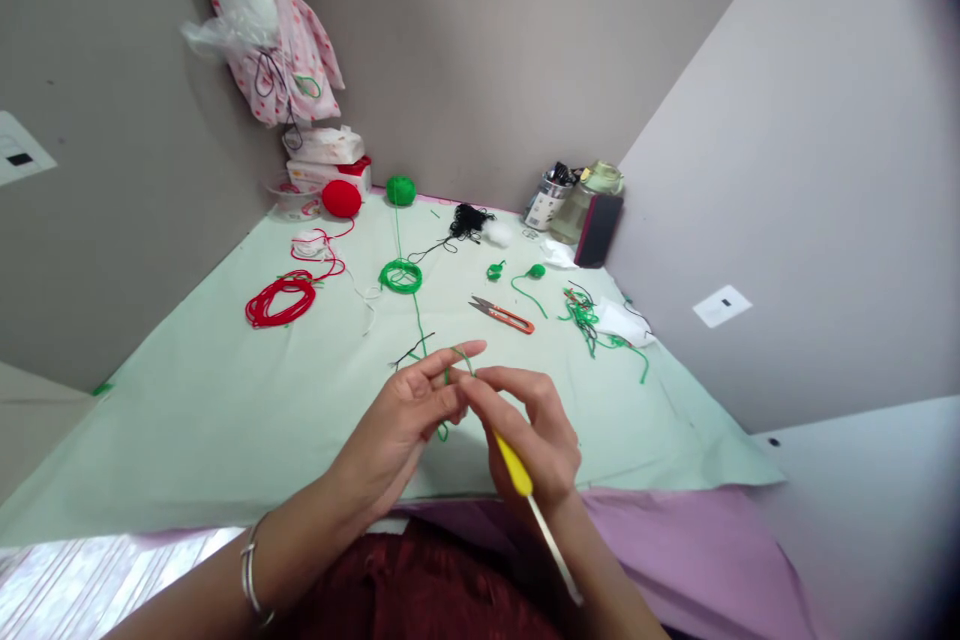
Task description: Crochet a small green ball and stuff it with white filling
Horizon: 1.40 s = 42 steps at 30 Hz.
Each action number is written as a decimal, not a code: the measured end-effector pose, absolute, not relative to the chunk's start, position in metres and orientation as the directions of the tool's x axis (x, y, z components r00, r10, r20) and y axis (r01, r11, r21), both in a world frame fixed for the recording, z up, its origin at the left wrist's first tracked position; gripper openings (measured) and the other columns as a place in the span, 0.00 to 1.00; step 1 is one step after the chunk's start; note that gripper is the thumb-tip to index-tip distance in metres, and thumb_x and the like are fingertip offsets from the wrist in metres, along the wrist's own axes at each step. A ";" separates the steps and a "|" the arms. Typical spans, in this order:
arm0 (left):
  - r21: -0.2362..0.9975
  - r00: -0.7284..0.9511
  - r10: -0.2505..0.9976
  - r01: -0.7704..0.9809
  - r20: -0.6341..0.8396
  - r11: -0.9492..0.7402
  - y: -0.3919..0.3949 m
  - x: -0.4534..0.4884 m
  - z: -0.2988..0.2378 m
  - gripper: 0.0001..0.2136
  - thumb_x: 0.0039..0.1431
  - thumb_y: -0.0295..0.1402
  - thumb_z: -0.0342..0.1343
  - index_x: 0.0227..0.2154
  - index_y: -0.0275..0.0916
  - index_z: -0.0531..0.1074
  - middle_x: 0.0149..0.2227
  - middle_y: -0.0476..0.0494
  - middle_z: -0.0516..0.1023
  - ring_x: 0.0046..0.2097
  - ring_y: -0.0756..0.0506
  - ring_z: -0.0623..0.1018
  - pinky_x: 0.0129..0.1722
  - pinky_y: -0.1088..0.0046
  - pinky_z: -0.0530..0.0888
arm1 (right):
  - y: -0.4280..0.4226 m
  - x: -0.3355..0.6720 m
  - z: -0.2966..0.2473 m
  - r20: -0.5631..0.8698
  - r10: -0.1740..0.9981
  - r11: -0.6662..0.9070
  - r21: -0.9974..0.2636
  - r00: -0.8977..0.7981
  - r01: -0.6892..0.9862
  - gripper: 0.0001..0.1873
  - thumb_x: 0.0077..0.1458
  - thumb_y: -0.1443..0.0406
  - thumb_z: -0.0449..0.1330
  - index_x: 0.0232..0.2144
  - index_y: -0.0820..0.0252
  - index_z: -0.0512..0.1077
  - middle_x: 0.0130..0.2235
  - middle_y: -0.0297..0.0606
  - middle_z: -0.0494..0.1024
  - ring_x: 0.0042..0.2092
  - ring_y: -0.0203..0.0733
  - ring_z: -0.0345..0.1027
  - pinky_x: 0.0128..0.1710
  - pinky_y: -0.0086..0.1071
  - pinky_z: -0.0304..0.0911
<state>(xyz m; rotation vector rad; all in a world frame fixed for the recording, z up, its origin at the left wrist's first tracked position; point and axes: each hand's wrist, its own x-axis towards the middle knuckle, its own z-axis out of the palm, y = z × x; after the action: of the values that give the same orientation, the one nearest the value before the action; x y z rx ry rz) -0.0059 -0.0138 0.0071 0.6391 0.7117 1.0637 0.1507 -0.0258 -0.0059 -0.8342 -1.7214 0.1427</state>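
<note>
My left hand (412,402) pinches green yarn (420,318), with a strand running over its raised index finger. My right hand (529,425) is closed round a crochet hook (514,465) with a yellow grip; its metal shaft points down toward my forearm. The fingertips of both hands meet over the table, hiding the hook's working tip. A small green loop hangs below my left fingers. From my hands the yarn leads back to a coil of green yarn (400,277) and a green ball (400,190). A short black strand (412,348) lies just beyond my left hand.
Orange thread snips (502,314) lie beyond my right hand. A red yarn coil (280,300), a red ball (341,199) and black yarn (471,222) are farther back. Green scraps (582,318), a phone (600,232) and a jar (574,210) stand or lie right, near the wall.
</note>
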 end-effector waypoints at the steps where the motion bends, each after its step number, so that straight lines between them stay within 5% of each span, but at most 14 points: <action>1: 0.734 0.343 0.912 -0.557 -0.223 0.389 -0.012 -0.007 0.007 0.19 0.53 0.36 0.73 0.49 0.42 0.84 0.34 0.49 0.74 0.33 0.52 0.67 0.41 0.73 0.68 | -0.026 0.153 -0.005 0.789 0.612 0.726 -0.533 -0.055 0.435 0.18 0.63 0.74 0.62 0.49 0.49 0.81 0.43 0.41 0.82 0.42 0.43 0.77 0.39 0.37 0.74; 4: 0.721 0.323 0.920 -0.581 -0.221 0.377 -0.009 -0.012 0.007 0.16 0.55 0.34 0.72 0.47 0.41 0.85 0.34 0.49 0.72 0.33 0.52 0.67 0.43 0.73 0.70 | -0.022 0.157 0.001 0.657 0.749 0.629 -0.745 0.083 0.223 0.14 0.67 0.73 0.59 0.44 0.51 0.82 0.35 0.36 0.80 0.36 0.39 0.74 0.36 0.35 0.72; 7: 0.806 0.245 0.955 -0.525 -0.166 0.274 -0.010 -0.013 0.008 0.17 0.55 0.33 0.72 0.48 0.45 0.84 0.34 0.50 0.73 0.37 0.50 0.71 0.44 0.74 0.68 | -0.017 0.156 0.002 0.561 0.825 0.561 -0.827 0.066 0.029 0.11 0.68 0.70 0.59 0.40 0.52 0.82 0.35 0.36 0.80 0.34 0.38 0.72 0.35 0.34 0.70; 15: 0.859 0.253 0.960 -0.458 -0.121 0.228 -0.016 -0.011 0.010 0.15 0.59 0.37 0.69 0.49 0.45 0.83 0.35 0.49 0.77 0.33 0.51 0.70 0.42 0.71 0.68 | -0.015 0.154 -0.002 0.488 0.873 0.488 -0.871 0.015 -0.061 0.11 0.69 0.67 0.59 0.42 0.51 0.82 0.39 0.35 0.83 0.36 0.36 0.73 0.38 0.32 0.71; 20: 0.792 0.300 0.938 -0.524 -0.171 0.312 -0.016 -0.010 0.015 0.24 0.55 0.33 0.72 0.56 0.44 0.79 0.33 0.51 0.75 0.31 0.52 0.69 0.38 0.73 0.68 | -0.015 0.154 -0.004 0.511 0.860 0.508 -0.856 -0.004 -0.094 0.10 0.68 0.66 0.61 0.41 0.51 0.83 0.39 0.37 0.82 0.40 0.39 0.75 0.39 0.32 0.72; 28: 0.714 0.395 0.906 -0.589 -0.154 0.378 -0.013 -0.015 0.013 0.22 0.54 0.30 0.70 0.53 0.39 0.81 0.33 0.49 0.73 0.29 0.54 0.63 0.32 0.76 0.66 | -0.009 0.157 -0.001 0.324 0.946 0.300 -0.856 0.016 -0.420 0.09 0.66 0.61 0.63 0.36 0.55 0.83 0.33 0.34 0.79 0.29 0.32 0.72 0.30 0.27 0.69; 35: 0.861 0.251 0.964 -0.466 -0.090 0.202 -0.016 -0.007 0.008 0.19 0.55 0.33 0.72 0.51 0.45 0.82 0.34 0.49 0.77 0.32 0.52 0.71 0.34 0.74 0.67 | -0.014 0.155 -0.008 0.425 0.905 0.416 -0.889 -0.009 -0.189 0.09 0.68 0.64 0.61 0.41 0.52 0.83 0.39 0.36 0.83 0.37 0.36 0.73 0.37 0.32 0.69; 42: 0.838 0.248 0.964 -0.501 -0.099 0.215 -0.017 -0.009 0.014 0.14 0.57 0.36 0.70 0.47 0.45 0.83 0.34 0.52 0.74 0.30 0.54 0.74 0.39 0.72 0.70 | -0.013 0.157 -0.002 0.373 0.928 0.361 -0.884 0.015 -0.297 0.10 0.70 0.62 0.59 0.39 0.54 0.81 0.38 0.36 0.84 0.35 0.36 0.75 0.37 0.32 0.72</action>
<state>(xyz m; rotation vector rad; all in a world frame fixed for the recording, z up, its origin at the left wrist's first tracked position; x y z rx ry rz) -0.0090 -0.0166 0.0144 0.7832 0.7293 1.1511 0.1567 -0.0127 -0.0023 -0.6957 -1.1754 1.0838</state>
